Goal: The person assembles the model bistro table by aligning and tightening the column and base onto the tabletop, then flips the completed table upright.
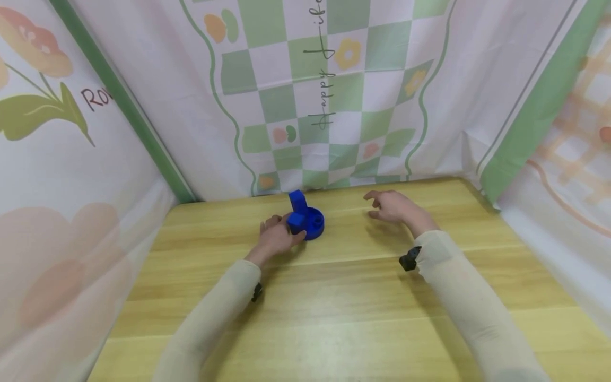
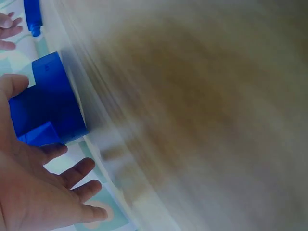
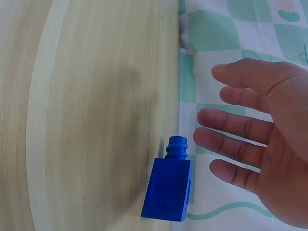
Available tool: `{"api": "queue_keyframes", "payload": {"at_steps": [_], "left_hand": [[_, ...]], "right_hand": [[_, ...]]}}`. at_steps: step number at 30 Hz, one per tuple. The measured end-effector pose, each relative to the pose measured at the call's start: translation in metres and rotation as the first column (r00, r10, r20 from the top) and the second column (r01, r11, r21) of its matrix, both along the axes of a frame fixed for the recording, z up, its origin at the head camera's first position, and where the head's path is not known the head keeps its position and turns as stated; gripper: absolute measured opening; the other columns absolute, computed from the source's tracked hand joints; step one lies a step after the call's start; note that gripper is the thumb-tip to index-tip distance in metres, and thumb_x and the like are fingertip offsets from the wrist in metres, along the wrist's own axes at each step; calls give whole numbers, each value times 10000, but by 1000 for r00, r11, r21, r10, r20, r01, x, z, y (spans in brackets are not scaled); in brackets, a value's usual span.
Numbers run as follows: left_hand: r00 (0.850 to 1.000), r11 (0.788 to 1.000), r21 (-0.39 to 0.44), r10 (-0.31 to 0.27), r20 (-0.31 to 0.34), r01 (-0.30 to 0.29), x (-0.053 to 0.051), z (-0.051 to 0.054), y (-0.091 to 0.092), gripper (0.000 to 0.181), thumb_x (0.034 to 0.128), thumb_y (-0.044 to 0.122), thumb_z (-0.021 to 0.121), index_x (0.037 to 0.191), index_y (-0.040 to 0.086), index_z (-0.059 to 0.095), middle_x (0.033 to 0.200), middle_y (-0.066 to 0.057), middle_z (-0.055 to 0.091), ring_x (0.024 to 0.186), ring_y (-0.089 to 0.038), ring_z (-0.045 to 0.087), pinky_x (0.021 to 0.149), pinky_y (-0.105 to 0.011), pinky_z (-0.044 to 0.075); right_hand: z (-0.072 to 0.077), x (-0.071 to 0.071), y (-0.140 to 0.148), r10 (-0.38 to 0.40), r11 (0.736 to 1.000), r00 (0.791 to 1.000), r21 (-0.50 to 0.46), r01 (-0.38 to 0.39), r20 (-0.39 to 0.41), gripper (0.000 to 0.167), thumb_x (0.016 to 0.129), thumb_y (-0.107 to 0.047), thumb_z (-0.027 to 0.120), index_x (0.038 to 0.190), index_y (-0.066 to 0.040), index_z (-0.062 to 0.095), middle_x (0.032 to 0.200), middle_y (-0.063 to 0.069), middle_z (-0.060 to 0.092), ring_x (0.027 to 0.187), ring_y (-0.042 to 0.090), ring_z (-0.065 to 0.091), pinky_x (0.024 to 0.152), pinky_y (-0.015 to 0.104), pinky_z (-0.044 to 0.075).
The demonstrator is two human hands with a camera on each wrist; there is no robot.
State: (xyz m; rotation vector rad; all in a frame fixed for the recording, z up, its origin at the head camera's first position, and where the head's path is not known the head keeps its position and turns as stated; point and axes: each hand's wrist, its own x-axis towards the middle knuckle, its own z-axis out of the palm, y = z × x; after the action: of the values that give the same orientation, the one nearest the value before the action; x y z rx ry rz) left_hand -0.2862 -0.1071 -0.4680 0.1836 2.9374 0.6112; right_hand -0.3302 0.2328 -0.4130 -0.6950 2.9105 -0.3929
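A blue plastic piece with a round recessed base (image 1: 315, 225) stands on the table. One tall block (image 1: 298, 200) rises at its back and another block (image 1: 296, 222) at its left side. My left hand (image 1: 276, 236) grips it from the left, between thumb and index finger; the other fingers are spread in the left wrist view. My right hand (image 1: 391, 206) hovers to the right, fingers slightly bent and holding nothing. Below its fingers in the right wrist view is a separate blue block (image 3: 166, 187) with a ringed peg (image 3: 177, 147); I cannot make it out in the head view.
The wooden table (image 1: 324, 313) meets a checkered cloth wall (image 1: 310, 95) just behind the blue piece. Printed cloth also hangs along the left side (image 1: 71, 212) and the right side (image 1: 553, 254).
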Motion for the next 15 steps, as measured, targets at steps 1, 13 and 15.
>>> {"api": "queue_keyframes", "payload": {"at_steps": [1, 13, 15], "left_hand": [[1000, 1000, 9, -2, 3, 2, 0, 0, 0, 851, 907, 693, 523, 1569, 202, 309, 1524, -194, 424, 1476, -348, 292, 1236, -609, 74], [1000, 998, 56, -23, 8, 22, -2, 1, -4, 855, 915, 627, 583, 1572, 154, 308, 1516, -230, 414, 1449, -367, 309, 1190, -486, 320], [1000, 997, 74, -19, 20, 17, -3, 2, -4, 877, 906, 636, 595, 1573, 151, 296, 1542, -232, 377, 1472, -370, 275, 1185, -492, 337]], "right_hand": [[0, 0, 1, 1, 1000, 1000, 1, -1, -5, 509, 955, -225, 643, 1406, -34, 507, 1186, 238, 691, 1086, 408, 661, 968, 557, 501], [5, -2, 9, 1, 1000, 999, -9, -2, -43, 491, 951, -234, 643, 1381, -25, 531, 1154, 217, 710, 1091, 393, 662, 973, 546, 498], [6, -2, 11, -2, 1000, 999, -11, 1, -50, 491, 945, -233, 641, 1374, -18, 536, 1152, 219, 712, 1085, 397, 663, 977, 547, 495]]}}
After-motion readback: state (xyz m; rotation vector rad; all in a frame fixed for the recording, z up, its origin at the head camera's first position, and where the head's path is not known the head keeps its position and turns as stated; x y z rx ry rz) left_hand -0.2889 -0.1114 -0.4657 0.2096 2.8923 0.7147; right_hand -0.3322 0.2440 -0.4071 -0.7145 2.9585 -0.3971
